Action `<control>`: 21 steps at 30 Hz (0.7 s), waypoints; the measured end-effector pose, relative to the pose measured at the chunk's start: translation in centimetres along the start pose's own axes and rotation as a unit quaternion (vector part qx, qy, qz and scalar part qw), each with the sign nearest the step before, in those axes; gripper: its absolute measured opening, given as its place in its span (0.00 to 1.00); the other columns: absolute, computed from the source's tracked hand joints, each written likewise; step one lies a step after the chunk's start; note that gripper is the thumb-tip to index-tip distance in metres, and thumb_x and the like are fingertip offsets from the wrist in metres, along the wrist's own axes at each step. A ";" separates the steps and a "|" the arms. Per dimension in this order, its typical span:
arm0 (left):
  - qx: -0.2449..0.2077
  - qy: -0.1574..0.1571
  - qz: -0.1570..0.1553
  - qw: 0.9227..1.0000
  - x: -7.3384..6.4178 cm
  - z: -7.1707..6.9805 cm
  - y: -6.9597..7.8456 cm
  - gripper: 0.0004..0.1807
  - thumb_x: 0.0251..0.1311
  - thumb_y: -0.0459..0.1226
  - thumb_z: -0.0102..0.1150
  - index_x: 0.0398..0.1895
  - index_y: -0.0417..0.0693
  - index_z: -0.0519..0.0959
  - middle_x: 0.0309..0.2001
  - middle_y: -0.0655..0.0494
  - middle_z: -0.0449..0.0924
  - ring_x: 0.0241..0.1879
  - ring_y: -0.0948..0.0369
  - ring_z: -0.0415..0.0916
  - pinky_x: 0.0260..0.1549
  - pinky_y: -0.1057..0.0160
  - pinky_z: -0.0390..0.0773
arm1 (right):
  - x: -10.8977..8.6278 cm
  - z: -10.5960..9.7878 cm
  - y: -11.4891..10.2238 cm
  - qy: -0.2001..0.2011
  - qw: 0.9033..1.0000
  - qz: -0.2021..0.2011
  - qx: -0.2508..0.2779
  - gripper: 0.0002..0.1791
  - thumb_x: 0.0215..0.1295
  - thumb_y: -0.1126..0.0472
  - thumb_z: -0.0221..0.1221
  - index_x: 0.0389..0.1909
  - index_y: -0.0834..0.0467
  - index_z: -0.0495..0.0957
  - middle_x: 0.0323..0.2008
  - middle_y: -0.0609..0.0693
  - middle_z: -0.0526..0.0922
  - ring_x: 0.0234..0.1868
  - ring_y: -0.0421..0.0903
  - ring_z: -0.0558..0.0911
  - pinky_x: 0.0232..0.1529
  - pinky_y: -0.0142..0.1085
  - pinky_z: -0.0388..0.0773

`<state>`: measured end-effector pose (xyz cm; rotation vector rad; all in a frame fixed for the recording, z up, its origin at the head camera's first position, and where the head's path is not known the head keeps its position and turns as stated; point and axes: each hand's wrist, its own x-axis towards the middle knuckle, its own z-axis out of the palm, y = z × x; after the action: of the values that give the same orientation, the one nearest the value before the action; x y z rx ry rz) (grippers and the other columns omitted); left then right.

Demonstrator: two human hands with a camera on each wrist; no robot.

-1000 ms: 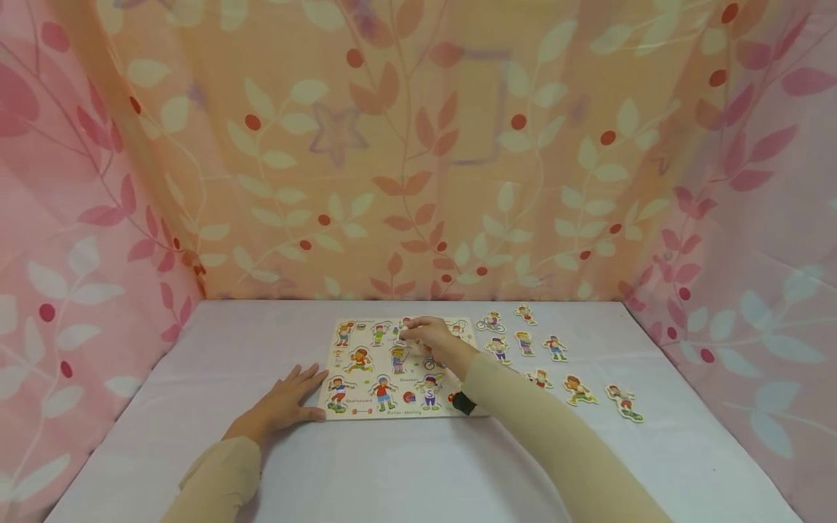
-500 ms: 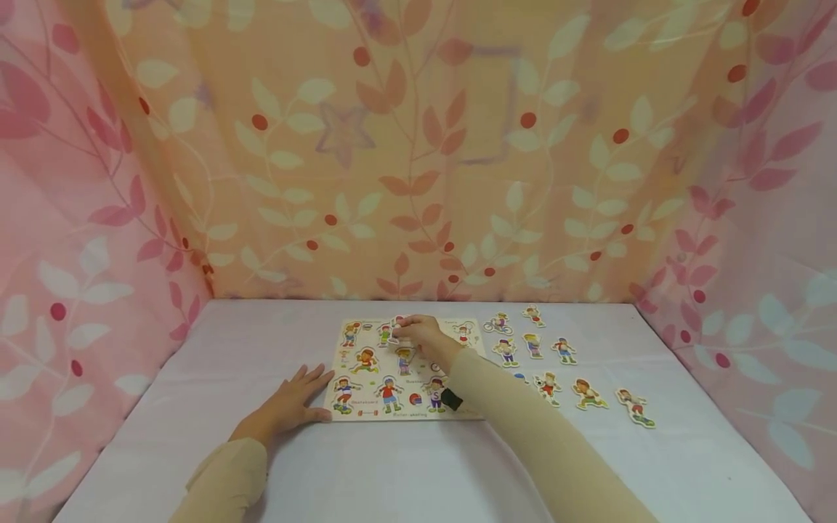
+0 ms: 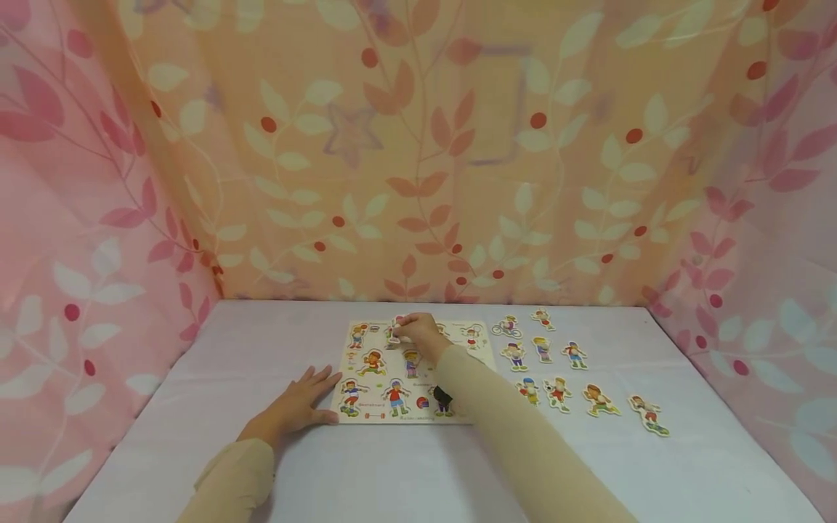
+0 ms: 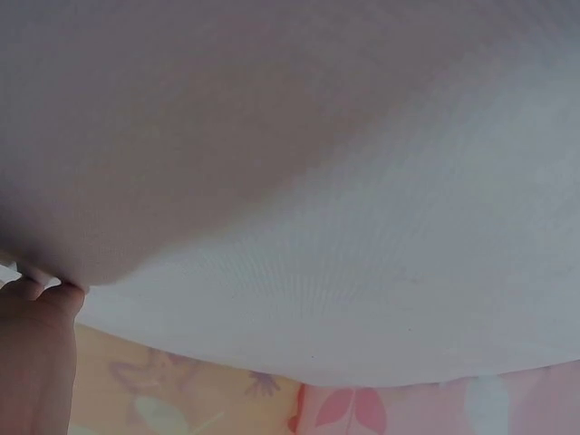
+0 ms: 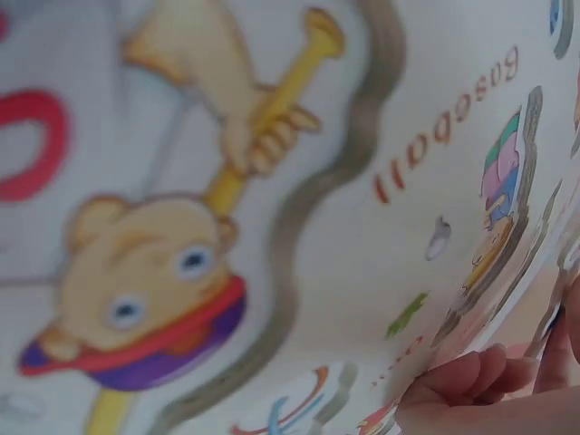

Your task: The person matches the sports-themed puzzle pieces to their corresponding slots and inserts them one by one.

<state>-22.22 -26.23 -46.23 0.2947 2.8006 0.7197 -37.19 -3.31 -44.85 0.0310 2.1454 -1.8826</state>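
Note:
A flat puzzle board (image 3: 391, 369) with printed sports figures in recessed outlines lies on the table. My left hand (image 3: 294, 404) rests beside it, fingers spread, with fingertips and thumb at the board's left edge. Over the board's top row, my right hand (image 3: 423, 334) pinches a small figure-shaped puzzle piece (image 3: 394, 337), which overlaps the second outline from the left. Most of that piece is hidden by the fingers. The right wrist view shows the fingers (image 5: 471, 381) low at the right, past a large baseball figure (image 5: 154, 281). In the left wrist view, my left hand (image 4: 36, 353) shows only partly.
Several loose puzzle pieces lie right of the board, among them a cyclist (image 3: 507, 327), a footballer (image 3: 559, 394), a runner (image 3: 599, 400) and a skateboarder (image 3: 648, 415). A white cloth covers the table (image 3: 366, 472). Floral curtains (image 3: 418, 167) stand behind and at both sides.
My right hand has moved left along the board's top row with the puzzle piece. My left hand stays at the board's edge. The head view has shifted slightly, so everything appears further right.

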 end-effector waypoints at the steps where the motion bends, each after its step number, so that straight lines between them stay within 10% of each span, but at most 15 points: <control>1: 0.000 -0.001 -0.001 1.000 0.0 0.0 0.0 0.48 0.50 0.54 0.68 0.72 0.42 0.62 0.73 0.36 0.51 0.72 0.33 0.38 0.65 0.31 0.41 | 0.1 0.1 0.0 0.001 1.000 -0.002 -0.016 0.05 0.58 0.73 0.64 0.34 0.67 0.78 0.36 0.53 0.78 0.40 0.47 0.78 0.48 0.37 0.77; 9: 0.001 -0.002 -0.008 1.000 0.2 0.3 -0.1 0.48 0.50 0.54 0.68 0.72 0.43 0.62 0.74 0.38 0.51 0.72 0.35 0.38 0.66 0.32 0.41 | 0.8 0.3 0.0 0.007 0.994 0.030 -0.101 0.07 0.55 0.67 0.69 0.28 0.59 0.79 0.39 0.52 0.79 0.38 0.46 0.74 0.43 0.38 0.74; 17: 0.006 -0.006 -0.016 1.000 0.5 0.4 0.0 0.49 0.49 0.54 0.69 0.73 0.44 0.62 0.74 0.40 0.51 0.73 0.35 0.38 0.66 0.33 0.41 | 0.5 0.8 -0.8 0.030 0.960 0.029 -0.278 0.06 0.53 0.59 0.72 0.28 0.56 0.85 0.35 0.51 0.81 0.36 0.49 0.75 0.42 0.39 0.75; 21: 0.001 -0.011 -0.024 1.000 0.4 0.3 -0.2 0.48 0.50 0.54 0.69 0.73 0.45 0.61 0.75 0.40 0.50 0.73 0.36 0.36 0.66 0.33 0.40 | 0.9 0.8 -0.5 -0.010 0.974 0.043 -0.223 0.05 0.55 0.65 0.69 0.33 0.60 0.85 0.36 0.54 0.82 0.36 0.50 0.78 0.42 0.39 0.78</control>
<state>-22.54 -26.17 -46.62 0.2324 2.7774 0.6993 -38.03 -4.29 -44.64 0.0105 2.4569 -1.3130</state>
